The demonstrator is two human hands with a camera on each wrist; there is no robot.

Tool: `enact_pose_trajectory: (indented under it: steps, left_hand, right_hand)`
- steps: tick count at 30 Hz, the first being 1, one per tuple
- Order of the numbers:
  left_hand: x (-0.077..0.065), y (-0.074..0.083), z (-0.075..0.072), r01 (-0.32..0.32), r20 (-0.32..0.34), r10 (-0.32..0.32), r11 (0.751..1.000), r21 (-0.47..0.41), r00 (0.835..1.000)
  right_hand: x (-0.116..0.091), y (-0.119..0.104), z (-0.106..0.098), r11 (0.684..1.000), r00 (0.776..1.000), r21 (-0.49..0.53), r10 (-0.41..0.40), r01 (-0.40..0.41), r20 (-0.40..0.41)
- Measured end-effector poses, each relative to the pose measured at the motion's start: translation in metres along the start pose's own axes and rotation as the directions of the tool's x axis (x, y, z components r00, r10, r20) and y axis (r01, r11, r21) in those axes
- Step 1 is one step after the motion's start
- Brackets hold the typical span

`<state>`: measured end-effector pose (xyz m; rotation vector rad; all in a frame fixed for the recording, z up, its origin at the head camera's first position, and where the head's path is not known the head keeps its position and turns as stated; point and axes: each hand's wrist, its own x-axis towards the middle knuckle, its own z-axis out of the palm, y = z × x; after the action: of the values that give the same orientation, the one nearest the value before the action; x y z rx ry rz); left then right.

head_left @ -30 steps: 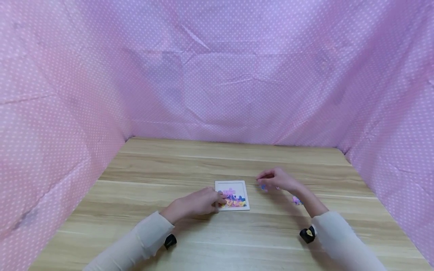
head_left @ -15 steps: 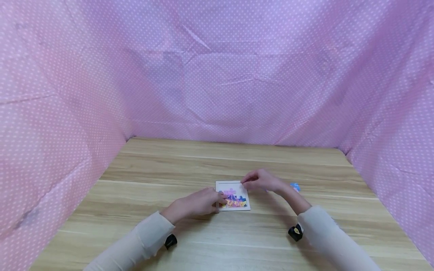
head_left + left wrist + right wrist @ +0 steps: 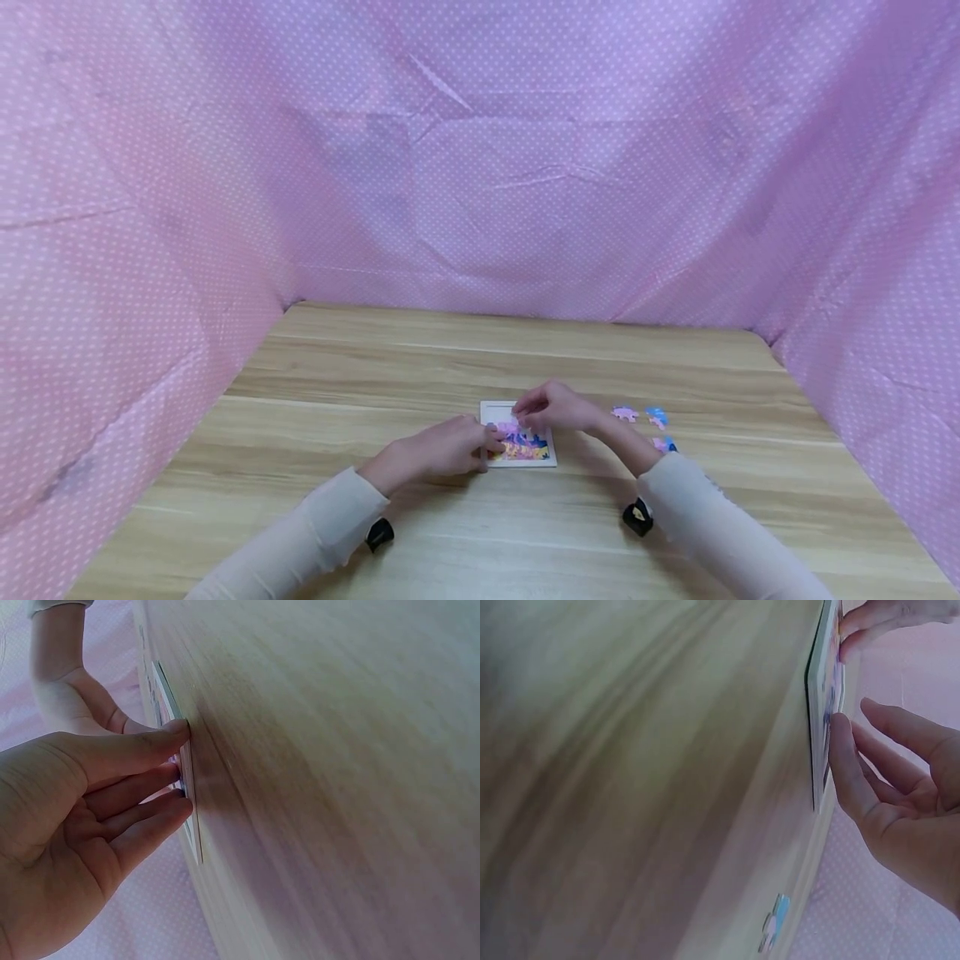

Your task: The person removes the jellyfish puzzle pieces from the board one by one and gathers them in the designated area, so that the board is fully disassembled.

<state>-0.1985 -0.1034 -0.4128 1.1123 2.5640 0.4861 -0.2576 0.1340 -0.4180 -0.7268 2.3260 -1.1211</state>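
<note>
A small square jigsaw puzzle tray (image 3: 519,463) with a white border lies on the table, its lower part filled with pink, yellow and blue pieces. My left hand (image 3: 448,446) is at its near left corner, fingertips on the pieces and thumb at the edge. In the left wrist view, thumb and fingers of the left hand (image 3: 90,802) touch the tray (image 3: 196,832). My right hand (image 3: 558,408) is over the tray's right part, fingertips low in a pinching pose around a puzzle piece mostly hidden by the fingers. In the right wrist view the right hand (image 3: 900,780) touches the tray's face.
Loose puzzle pieces lie right of the tray: a pink one (image 3: 625,413), a blue and pink one (image 3: 657,417), and a blue and pink one (image 3: 664,445) partly behind the right forearm. The wooden table (image 3: 420,350) is bordered by pink dotted cloth (image 3: 480,200).
My right hand has moved left from the loose pieces onto the tray; the blue piece that lay beneath it is gone from that spot. The left hand has stayed on the tray's corner.
</note>
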Motion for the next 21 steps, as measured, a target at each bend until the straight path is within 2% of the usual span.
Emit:
enact_pose_trajectory:
  steps: [5,15,21]
  left_hand:
    - [0.0009,-0.0008,0.0022,0.008,-0.007,-0.008,1.0,-0.011,1.0]
    - [0.0018,-0.0014,0.0034,0.012,-0.006,-0.012,0.999,-0.038,1.0]
    - [0.0023,-0.0009,0.0021,0.017,0.002,-0.017,0.999,-0.048,1.0]
  right_hand:
    - [0.0,-0.001,0.0033,1.0,1.0,0.016,-0.003,0.003,0.006]
    - [0.0055,0.0007,0.0067,1.0,1.0,-0.017,-0.01,0.01,0.022]
    - [0.0074,0.0006,0.0059,1.0,0.999,0.02,0.005,-0.006,0.044]
